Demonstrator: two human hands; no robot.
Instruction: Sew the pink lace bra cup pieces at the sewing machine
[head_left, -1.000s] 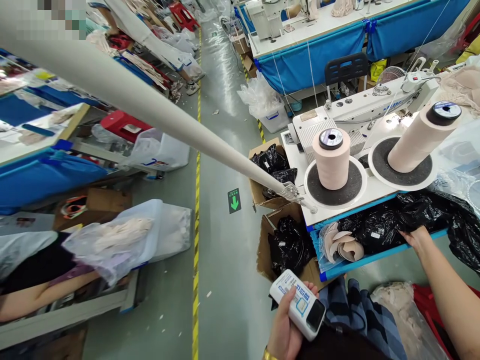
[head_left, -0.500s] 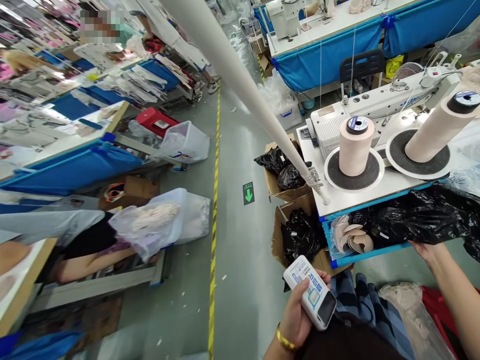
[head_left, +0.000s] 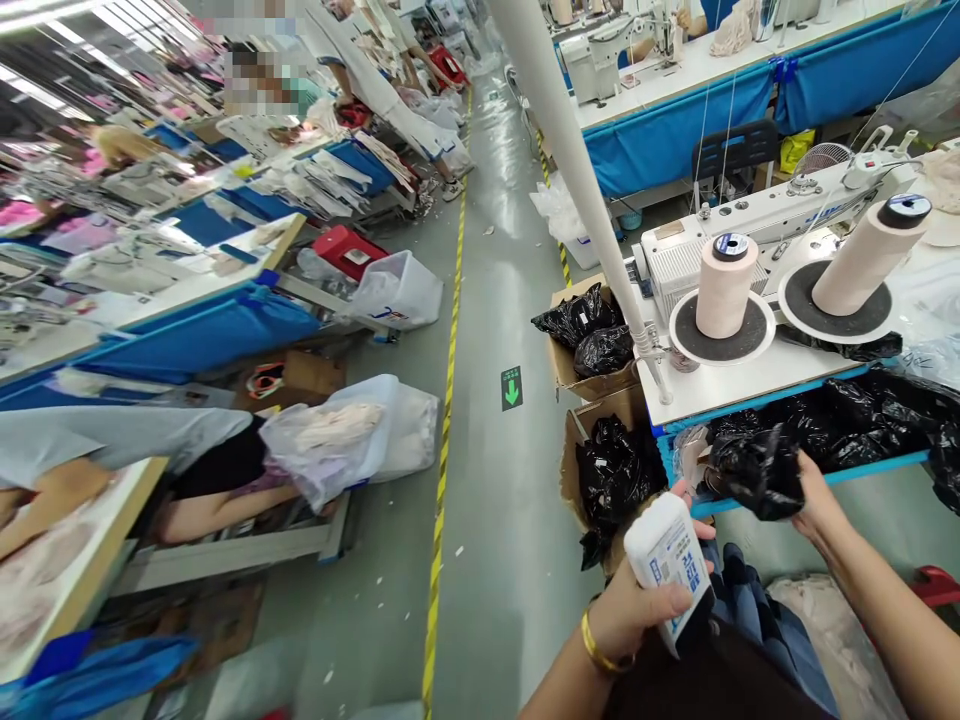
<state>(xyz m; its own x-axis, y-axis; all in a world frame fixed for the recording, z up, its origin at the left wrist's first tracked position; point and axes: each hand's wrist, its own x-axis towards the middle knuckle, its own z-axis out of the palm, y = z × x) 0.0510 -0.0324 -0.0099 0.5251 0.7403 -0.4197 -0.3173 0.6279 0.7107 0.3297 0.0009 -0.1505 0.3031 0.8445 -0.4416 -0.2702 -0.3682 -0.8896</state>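
My left hand (head_left: pixel 637 605) is wrapped round a white box-shaped device (head_left: pixel 664 560) with blue print and a dark end; its exact kind is unclear. A gold-coloured bracelet (head_left: pixel 596 640) circles that wrist. My right hand (head_left: pixel 821 505) grips the edge of a black plastic bag (head_left: pixel 765 475), lifted at the front of the blue cloth tray (head_left: pixel 862 475) under the sewing table. More black plastic lies along this tray. Beige pieces in clear plastic (head_left: pixel 691 455) show at its left end, partly covered by the lifted bag.
Two thread cones (head_left: pixel 726 285) stand on the table beside a sewing machine (head_left: pixel 697 245). A white pole (head_left: pixel 570 150) rises from the table corner. Cardboard boxes (head_left: pixel 566 470) with black bags sit on the floor. Across the yellow-black floor line (head_left: pixel 442 440), other people work at tables.
My right hand has moved left and now lifts a black bag over the beige pieces. My left hand has shifted slightly right and tilted the device. The view has turned a little left.
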